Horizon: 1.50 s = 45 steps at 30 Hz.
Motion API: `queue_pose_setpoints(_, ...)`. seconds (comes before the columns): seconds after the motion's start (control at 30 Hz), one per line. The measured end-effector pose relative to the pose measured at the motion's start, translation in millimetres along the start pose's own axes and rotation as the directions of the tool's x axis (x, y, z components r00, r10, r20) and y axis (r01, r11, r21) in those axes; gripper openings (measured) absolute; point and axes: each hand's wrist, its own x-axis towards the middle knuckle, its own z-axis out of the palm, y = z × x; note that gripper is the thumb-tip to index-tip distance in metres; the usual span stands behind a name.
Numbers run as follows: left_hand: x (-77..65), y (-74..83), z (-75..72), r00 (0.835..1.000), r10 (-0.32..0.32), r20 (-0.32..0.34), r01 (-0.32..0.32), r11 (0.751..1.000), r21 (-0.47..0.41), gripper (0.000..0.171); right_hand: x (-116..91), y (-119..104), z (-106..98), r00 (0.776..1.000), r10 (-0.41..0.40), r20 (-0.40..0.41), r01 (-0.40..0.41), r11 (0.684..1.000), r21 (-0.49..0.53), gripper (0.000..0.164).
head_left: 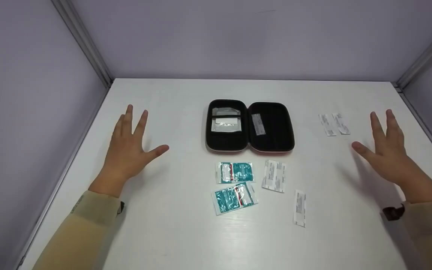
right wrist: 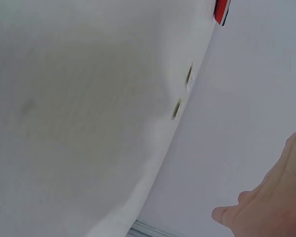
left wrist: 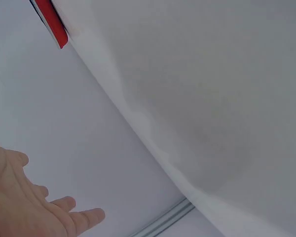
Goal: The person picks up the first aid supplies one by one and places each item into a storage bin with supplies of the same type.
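My left hand (head_left: 126,150) hovers over the table's left side, fingers spread and holding nothing. On the right, my right hand (head_left: 386,153) is likewise spread with nothing in it, nearest to two narrow white packets (head_left: 334,124). Between the hands lies an unfolded black-lined case (head_left: 227,145). Its left half holds clear-wrapped white packets (head_left: 226,126) under a strap; a small strip packet (head_left: 258,124) lies in its right half. In front of the case are two teal-and-white packets (head_left: 243,172), a wider white packet (head_left: 274,176) and a narrow white strip packet (head_left: 299,208).
The white table (head_left: 178,232) is bordered by pale panels (head_left: 238,41) at the back and sides, with grey metal posts (head_left: 88,45) at the corners. In both wrist views the case's red outer edge (left wrist: 53,24) shows near the top.
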Motion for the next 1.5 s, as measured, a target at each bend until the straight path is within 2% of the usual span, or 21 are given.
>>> queue_pose_setpoints(0.43,6.8,6.3,2.8,0.997,0.025,-0.077,-0.032,0.995,-0.093,0.13,8,-18,4,0.999,-0.007,-0.037,0.01,0.995,0.095,0.115)
queue_pose_setpoints(0.77,5.2,11.6,5.3,0.999,0.03,-0.015,-0.033,0.969,-0.246,0.128,16,-30,18,0.999,0.005,-0.039,0.0,0.993,0.12,0.117)
queue_pose_setpoints(1.03,6.8,21.0,9.4,0.998,0.057,-0.017,-0.06,0.953,-0.297,0.128,20,-37,28,1.0,0.008,-0.002,-0.008,0.991,0.133,0.116)
queue_pose_setpoints(1.27,6.8,33.6,6.7,0.997,0.074,0.015,-0.062,0.913,-0.403,0.129,22,-46,32,1.0,-0.014,0.019,0.01,0.983,0.186,0.103)
queue_pose_setpoints(1.5,9.8,40.8,10.6,0.995,0.097,0.017,-0.082,0.911,-0.404,0.132,26,-54,38,0.999,-0.026,0.032,0.018,0.977,0.211,0.099)
